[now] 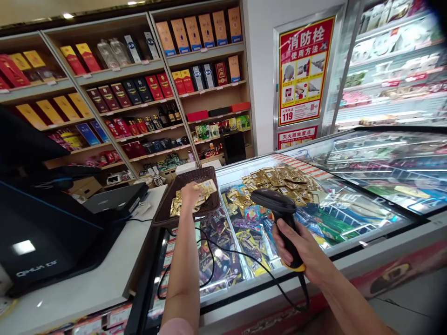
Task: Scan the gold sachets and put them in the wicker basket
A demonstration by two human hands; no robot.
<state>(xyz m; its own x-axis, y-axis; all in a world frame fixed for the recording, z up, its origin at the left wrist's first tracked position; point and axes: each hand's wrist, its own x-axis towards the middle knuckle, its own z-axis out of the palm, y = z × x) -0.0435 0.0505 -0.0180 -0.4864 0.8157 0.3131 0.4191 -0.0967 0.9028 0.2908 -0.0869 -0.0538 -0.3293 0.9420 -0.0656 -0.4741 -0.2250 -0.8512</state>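
Observation:
My right hand [296,244] is wrapped round the grip of a black barcode scanner [274,201] with a yellow base, held up over the freezer's glass. A cable runs down from its handle and loops left. My left hand [190,194] reaches into a dark brown woven basket [164,211], its fingers closed on a shiny gold packet [208,186]; the fingertips are partly hidden. More gold packets [176,204] lie in the basket under that hand. Beyond the scanner, a big heap of gold packets [279,179] is spread on the glass.
Under the glass of the chest freezer [240,291] lie colourful wrapped packs. A white counter [87,284] with a black checkout terminal [45,228] stands at left. Shelves [115,70] of boxes and bottles line the back. A lit display fridge [394,70] stands at right.

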